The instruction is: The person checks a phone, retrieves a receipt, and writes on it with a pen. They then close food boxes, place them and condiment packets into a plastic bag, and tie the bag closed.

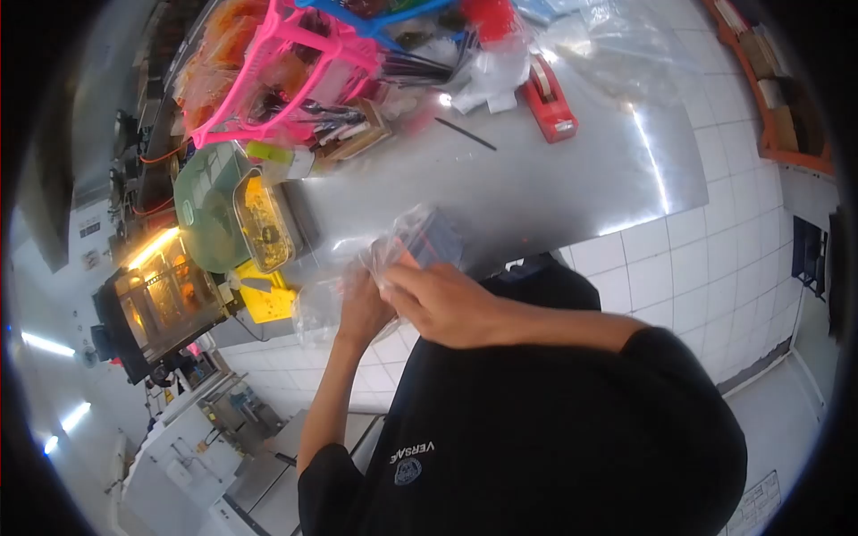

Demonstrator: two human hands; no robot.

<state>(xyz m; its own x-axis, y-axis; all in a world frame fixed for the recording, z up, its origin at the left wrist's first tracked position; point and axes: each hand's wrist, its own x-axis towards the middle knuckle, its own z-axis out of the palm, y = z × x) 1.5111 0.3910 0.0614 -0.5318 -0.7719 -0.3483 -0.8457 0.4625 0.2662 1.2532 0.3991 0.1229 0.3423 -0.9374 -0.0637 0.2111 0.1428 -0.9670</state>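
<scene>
A clear plastic bag (433, 234) with something dark and reddish inside lies at the near edge of the metal table. My right hand (442, 305) is closed on the bag's near end, its fingers bent and pressed together. Right beside it, my left hand (362, 308) grips the same plastic from the left, with its fingertips partly hidden. More loose clear plastic (317, 308) hangs left of my left hand.
The metal table (572, 192) bears a red tape dispenser (548, 103), a black stick (465, 133) and a pink rack (313, 58). At its left are a metal tray of yellow food (264, 221), a green bowl (207, 210) and a yellow board (265, 304).
</scene>
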